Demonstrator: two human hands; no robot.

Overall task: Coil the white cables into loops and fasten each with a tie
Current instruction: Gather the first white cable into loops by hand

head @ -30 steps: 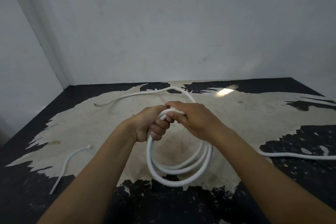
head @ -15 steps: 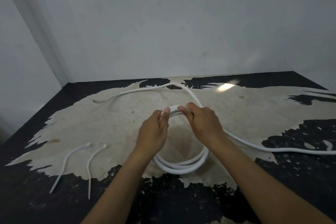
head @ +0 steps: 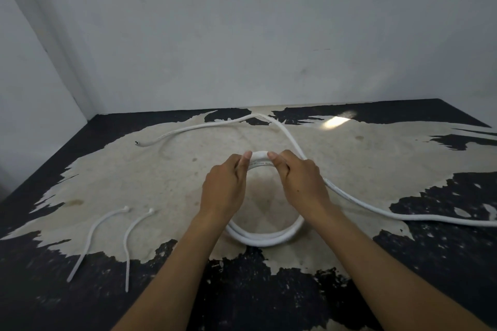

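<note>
A white cable coil (head: 265,236) of several turns rests on the worn table at the centre. My left hand (head: 224,188) grips the coil's far arc on its left side, and my right hand (head: 302,183) grips the same arc on its right, thumbs almost meeting. A second white cable (head: 204,126) runs loose from its cut end at the far left, arcs behind my hands, then trails off the right edge of view. Two white cable ties (head: 94,239) (head: 131,239) lie side by side at the near left.
The table (head: 134,174) is black with a large bare beige patch in its middle. Grey walls close the far side and the left side. A bright light spot (head: 336,121) shows near the far edge.
The coil has come down from the air onto the table, and both hands now hold its far arc. The view has dropped, bringing the second tie into sight.
</note>
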